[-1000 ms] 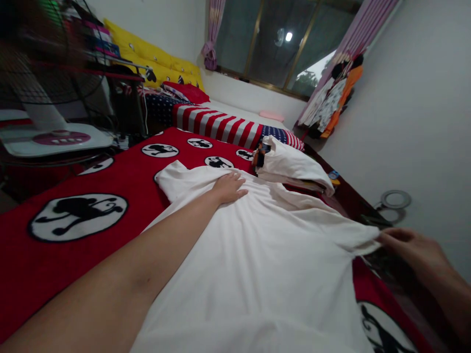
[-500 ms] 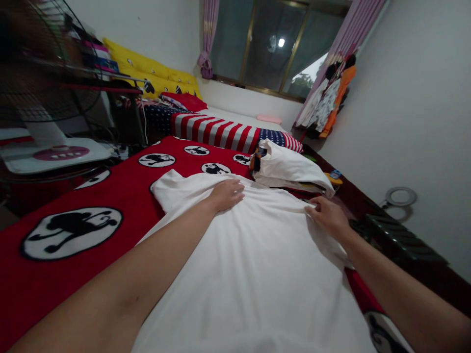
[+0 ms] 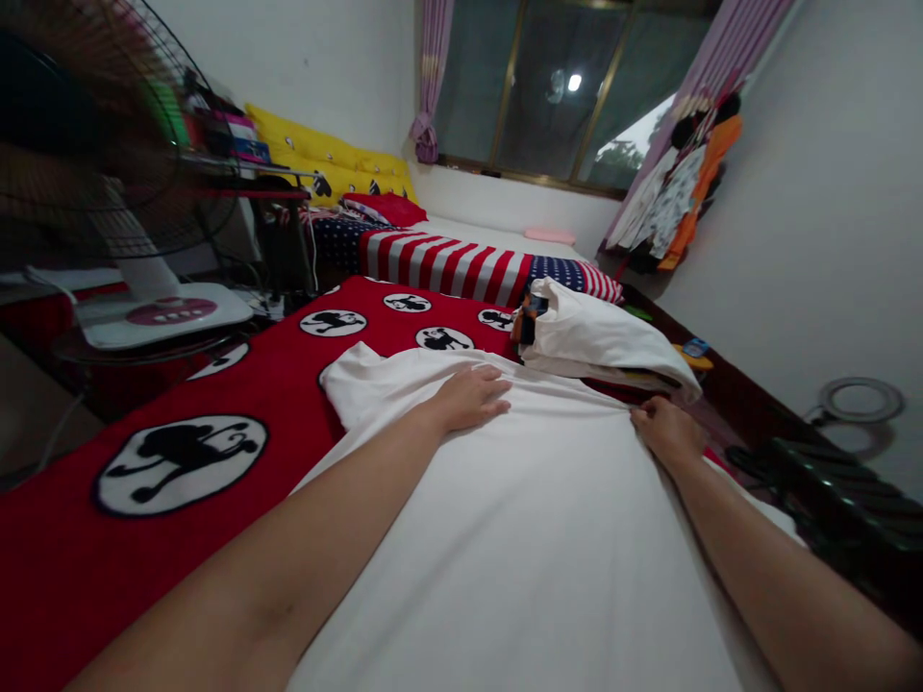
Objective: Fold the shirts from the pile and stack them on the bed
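Observation:
A white T-shirt (image 3: 534,538) lies spread over the red blanket, its near part running out of the bottom of the view. My left hand (image 3: 472,397) rests flat on the shirt close to its far edge, fingers stretched out. At the shirt's far right edge, my right hand (image 3: 664,432) pinches the cloth between closed fingers. A short sleeve (image 3: 355,380) sticks out at the far left. Just beyond the shirt sits a stack of folded clothes (image 3: 602,332), white on top with darker and orange cloth showing at its left end.
The red blanket (image 3: 58,567) has round black-and-white monkey patches. A standing fan (image 3: 165,312) is at the left. Behind lies another bed with a striped cover (image 3: 447,264) and yellow cushion (image 3: 361,163). Clothes (image 3: 678,207) hang at the right by the curtain; a ring light (image 3: 861,399) stands at the wall.
My right hand has drawn the shirt's far edge outward to the right, and the creases between my hands have smoothed. My left hand stays flat on the cloth. The view has shifted slightly left.

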{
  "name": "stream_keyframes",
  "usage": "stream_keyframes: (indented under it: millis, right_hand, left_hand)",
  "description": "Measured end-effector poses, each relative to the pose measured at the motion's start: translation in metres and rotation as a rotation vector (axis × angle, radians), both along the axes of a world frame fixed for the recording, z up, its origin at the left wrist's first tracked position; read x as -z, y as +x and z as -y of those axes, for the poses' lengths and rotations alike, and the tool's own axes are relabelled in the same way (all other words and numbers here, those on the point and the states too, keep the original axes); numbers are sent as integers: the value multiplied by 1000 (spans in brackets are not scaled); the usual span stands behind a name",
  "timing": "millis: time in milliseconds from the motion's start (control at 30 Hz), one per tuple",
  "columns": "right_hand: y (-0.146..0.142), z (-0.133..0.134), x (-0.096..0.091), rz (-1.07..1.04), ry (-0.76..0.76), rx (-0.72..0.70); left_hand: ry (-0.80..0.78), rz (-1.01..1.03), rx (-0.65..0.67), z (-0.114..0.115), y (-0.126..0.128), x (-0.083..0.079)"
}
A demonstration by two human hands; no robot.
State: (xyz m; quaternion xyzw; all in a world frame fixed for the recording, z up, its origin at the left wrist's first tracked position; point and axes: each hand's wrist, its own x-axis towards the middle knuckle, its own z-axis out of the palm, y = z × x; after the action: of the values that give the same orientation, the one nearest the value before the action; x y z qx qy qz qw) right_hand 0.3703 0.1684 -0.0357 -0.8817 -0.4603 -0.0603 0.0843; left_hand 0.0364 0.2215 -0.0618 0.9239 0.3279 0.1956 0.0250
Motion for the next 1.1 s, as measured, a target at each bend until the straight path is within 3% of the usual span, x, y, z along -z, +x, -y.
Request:
stream_keyframes:
  millis: [133,233,333,467,567,700,733,833,867,967,1100]
  right_hand:
    - [-38,10,-17,62,-79,-49]
    - [-81,39,-15,149,-1,-360]
    - [-112,73,6,117,-71,-641]
    - [-118,95,29,71,-110,-685]
    - [-112,94,35,75,-75,-682]
    - [-109,91,35,74,-49,-692]
    - [-110,91,35,73,-45,-694]
    - [-113,93,34,63,-45,-686]
    - [-114,93,33,59,-48,-680]
    - [-115,93,32,53,-56,-673]
    - [-114,93,32,42,-41,-675]
  left_hand:
    - [-5,5,-5,0,-1,-1]
    - [14,34,12,-2,-3,0]
    - [29,83,31,-3,-3,5]
    - [24,161,17,-1,-1,7]
    - [-81,140,49,-2,-8,-6]
    - [-203,124,49,-14,-53,-39]
    - [-181,154,-13,-17,-71,-46]
    - [-175,190,-426,-24,-131,-59]
    - [-203,164,-477,-24,-149,-60]
    - [-338,88,-506,-16,-190,-59]
    - [-482,213,-508,12,-202,-71]
